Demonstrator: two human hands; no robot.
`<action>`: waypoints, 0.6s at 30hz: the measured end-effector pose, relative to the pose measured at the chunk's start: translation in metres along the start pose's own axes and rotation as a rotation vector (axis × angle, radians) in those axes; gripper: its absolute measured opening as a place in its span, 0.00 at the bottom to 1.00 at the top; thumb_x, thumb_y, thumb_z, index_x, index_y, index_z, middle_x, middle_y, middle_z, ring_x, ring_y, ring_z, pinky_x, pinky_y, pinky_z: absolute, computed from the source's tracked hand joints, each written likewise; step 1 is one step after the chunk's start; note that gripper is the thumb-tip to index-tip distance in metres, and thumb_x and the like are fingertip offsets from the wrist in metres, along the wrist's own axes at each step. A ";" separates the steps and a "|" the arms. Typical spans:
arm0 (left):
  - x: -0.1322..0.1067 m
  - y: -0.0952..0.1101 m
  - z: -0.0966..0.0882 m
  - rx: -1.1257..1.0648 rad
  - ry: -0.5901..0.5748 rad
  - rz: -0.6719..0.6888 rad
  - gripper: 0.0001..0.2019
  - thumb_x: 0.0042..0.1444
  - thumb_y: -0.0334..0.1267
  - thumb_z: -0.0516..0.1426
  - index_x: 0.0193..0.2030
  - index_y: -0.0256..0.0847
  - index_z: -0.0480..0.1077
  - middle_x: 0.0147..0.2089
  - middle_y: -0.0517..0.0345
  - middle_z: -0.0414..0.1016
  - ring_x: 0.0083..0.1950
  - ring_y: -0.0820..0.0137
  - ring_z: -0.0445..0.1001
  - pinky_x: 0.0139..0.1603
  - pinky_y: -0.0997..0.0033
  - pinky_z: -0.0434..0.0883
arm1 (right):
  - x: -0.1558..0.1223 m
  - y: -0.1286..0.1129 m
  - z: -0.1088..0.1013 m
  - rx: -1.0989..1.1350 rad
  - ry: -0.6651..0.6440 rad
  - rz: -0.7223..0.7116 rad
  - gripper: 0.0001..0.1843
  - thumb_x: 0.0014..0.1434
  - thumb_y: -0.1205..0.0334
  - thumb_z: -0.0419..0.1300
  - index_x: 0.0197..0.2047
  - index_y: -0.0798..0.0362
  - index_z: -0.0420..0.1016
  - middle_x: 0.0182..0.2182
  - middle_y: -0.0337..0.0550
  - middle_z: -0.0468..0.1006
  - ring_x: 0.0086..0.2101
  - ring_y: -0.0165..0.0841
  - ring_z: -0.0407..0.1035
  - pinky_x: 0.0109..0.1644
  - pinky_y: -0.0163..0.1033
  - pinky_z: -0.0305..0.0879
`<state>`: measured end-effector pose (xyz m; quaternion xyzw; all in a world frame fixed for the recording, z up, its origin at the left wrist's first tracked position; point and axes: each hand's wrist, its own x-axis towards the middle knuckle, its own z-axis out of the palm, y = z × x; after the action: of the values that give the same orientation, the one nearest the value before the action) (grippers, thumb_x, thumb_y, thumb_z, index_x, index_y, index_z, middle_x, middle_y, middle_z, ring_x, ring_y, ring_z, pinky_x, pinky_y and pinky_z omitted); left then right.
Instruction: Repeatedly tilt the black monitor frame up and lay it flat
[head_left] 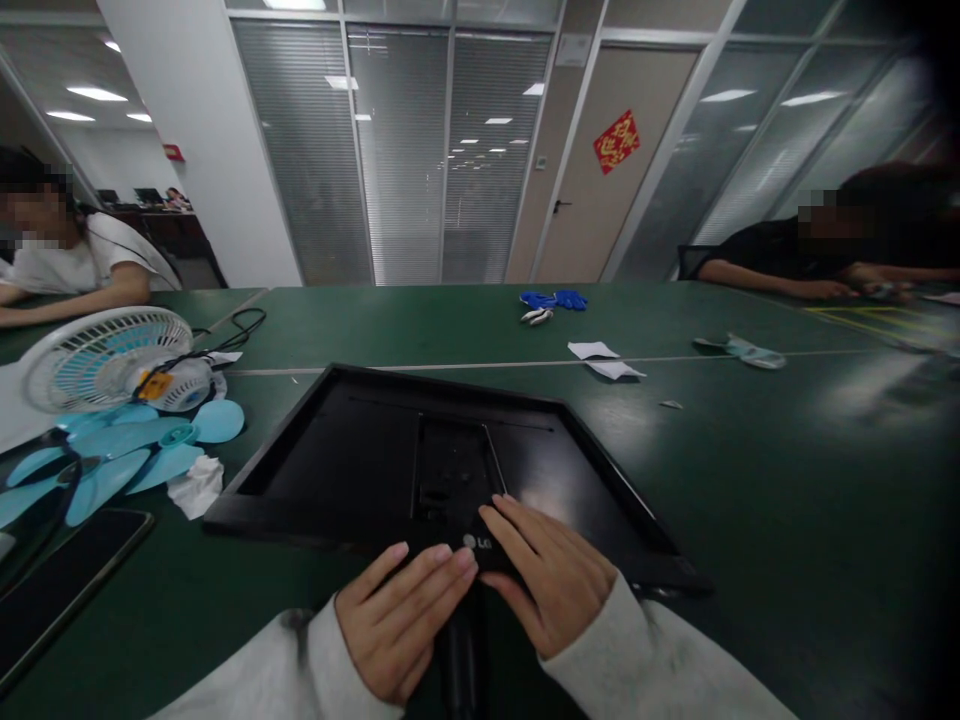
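A black LG monitor (360,450) lies face down on the green table, its back upward and the recessed mount facing me. From its near edge a dark monitor stand (461,650) runs toward me between my forearms. My left hand (405,615) curves over the stand's top beside the LG logo, fingers side by side, its thumb hidden. My right hand (551,570) lies across the right side of that same part, with fingertips on the mount and the thumb below at the edge. The underside of the stand is out of sight.
Left of the monitor are a white fan housing (105,360), light-blue fan blades (157,440), crumpled tissue (196,487) and a phone (71,580). Blue gloves (555,299) and white paper (606,360) lie farther back. A person sits at each side.
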<state>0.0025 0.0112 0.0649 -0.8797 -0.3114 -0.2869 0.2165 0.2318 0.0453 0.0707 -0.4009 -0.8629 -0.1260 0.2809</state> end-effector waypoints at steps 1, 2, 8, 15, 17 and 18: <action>0.000 0.000 0.001 -0.002 -0.030 -0.005 0.23 0.59 0.29 0.46 0.62 0.35 0.62 0.65 0.62 0.60 0.68 0.70 0.54 0.71 0.64 0.43 | 0.001 0.003 0.000 -0.034 -0.008 -0.006 0.23 0.63 0.53 0.50 0.58 0.55 0.66 0.53 0.50 0.72 0.53 0.38 0.66 0.52 0.44 0.66; 0.000 -0.001 0.002 -0.005 -0.063 -0.011 0.24 0.59 0.27 0.46 0.62 0.34 0.61 0.65 0.60 0.59 0.68 0.69 0.53 0.71 0.62 0.44 | 0.001 0.006 0.000 -0.072 -0.017 -0.012 0.23 0.63 0.53 0.50 0.58 0.56 0.66 0.52 0.50 0.72 0.52 0.39 0.67 0.52 0.44 0.67; -0.004 -0.004 0.013 -0.053 -0.181 -0.110 0.29 0.55 0.25 0.47 0.65 0.31 0.55 0.68 0.53 0.54 0.68 0.64 0.53 0.67 0.58 0.58 | -0.001 0.036 0.006 -0.239 -0.044 0.161 0.23 0.65 0.52 0.48 0.57 0.55 0.66 0.50 0.50 0.73 0.48 0.39 0.70 0.49 0.44 0.68; -0.026 -0.007 0.034 -0.118 -0.239 -0.170 0.24 0.58 0.32 0.48 0.63 0.37 0.59 0.63 0.55 0.63 0.63 0.66 0.64 0.59 0.60 0.69 | -0.003 0.089 0.007 -0.375 -0.142 0.481 0.25 0.65 0.47 0.44 0.56 0.54 0.65 0.48 0.47 0.74 0.39 0.37 0.72 0.39 0.40 0.68; -0.031 -0.008 0.039 -0.134 -0.240 -0.172 0.24 0.59 0.33 0.48 0.62 0.37 0.60 0.62 0.55 0.65 0.61 0.67 0.66 0.57 0.62 0.71 | -0.005 0.103 0.004 -0.440 -0.172 0.610 0.26 0.65 0.46 0.42 0.57 0.52 0.65 0.48 0.47 0.74 0.38 0.39 0.72 0.36 0.42 0.68; -0.032 -0.008 0.040 -0.140 -0.245 -0.177 0.24 0.59 0.33 0.48 0.62 0.37 0.60 0.62 0.55 0.65 0.61 0.66 0.67 0.57 0.62 0.71 | -0.005 0.110 0.001 -0.467 -0.187 0.678 0.27 0.65 0.45 0.41 0.57 0.51 0.64 0.48 0.47 0.74 0.38 0.41 0.72 0.36 0.44 0.67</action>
<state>-0.0085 0.0258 0.0159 -0.8901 -0.3911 -0.2166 0.0888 0.3181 0.1136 0.0657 -0.7245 -0.6523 -0.1816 0.1289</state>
